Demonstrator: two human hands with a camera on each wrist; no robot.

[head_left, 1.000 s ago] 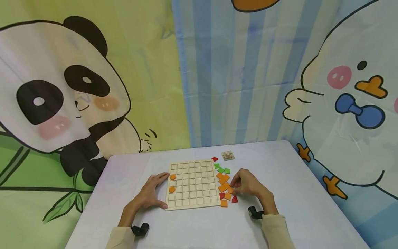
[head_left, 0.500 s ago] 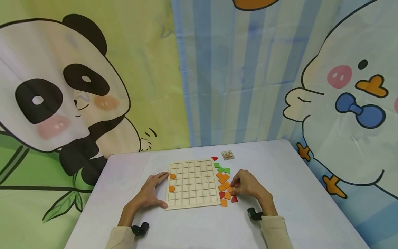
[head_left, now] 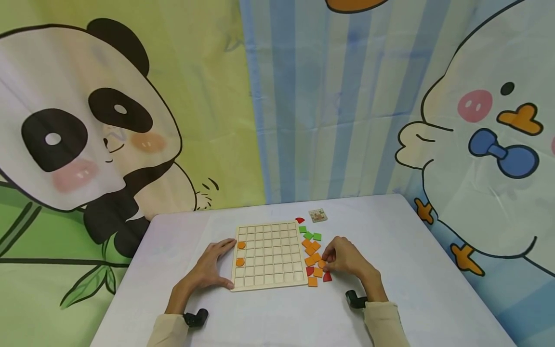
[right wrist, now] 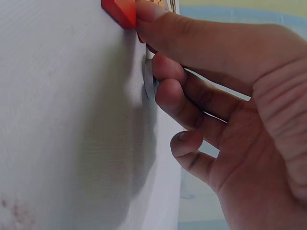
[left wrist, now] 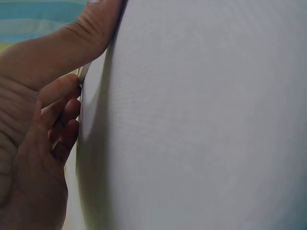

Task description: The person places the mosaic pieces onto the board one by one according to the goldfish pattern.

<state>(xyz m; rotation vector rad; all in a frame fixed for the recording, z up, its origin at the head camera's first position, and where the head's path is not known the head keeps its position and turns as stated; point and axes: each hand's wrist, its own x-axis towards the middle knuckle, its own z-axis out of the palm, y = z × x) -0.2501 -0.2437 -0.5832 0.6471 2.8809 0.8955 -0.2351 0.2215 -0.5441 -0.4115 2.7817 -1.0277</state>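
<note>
My left hand (head_left: pixel 208 266) lies along the left side of a pale wooden grid board (head_left: pixel 270 258), thumb at its near corner and fingertips higher up the edge. Two orange discs (head_left: pixel 240 262) sit in the board's leftmost column. Beyond the board's right side, my right hand (head_left: pixel 345 255) pinches at another orange disc (head_left: pixel 322 264) low over the table, with thumb and index together. In the right wrist view, the thumb tip (right wrist: pixel 151 10) is beside a red piece (right wrist: pixel 121 10), and the other fingers are curled. The hand partly hides the pinched disc.
Orange square tiles (head_left: pixel 312 282) and red quarter-round pieces (head_left: pixel 327 276) lie around the right hand. Several green squares (head_left: pixel 302 229) are farther back, near a small patterned card (head_left: pixel 318 215). The white table (head_left: pixel 269 318) ends at a cartoon curtain (head_left: pixel 303 144).
The head view has shifted very slightly. Both hands, the board and the pieces stay where they were.
</note>
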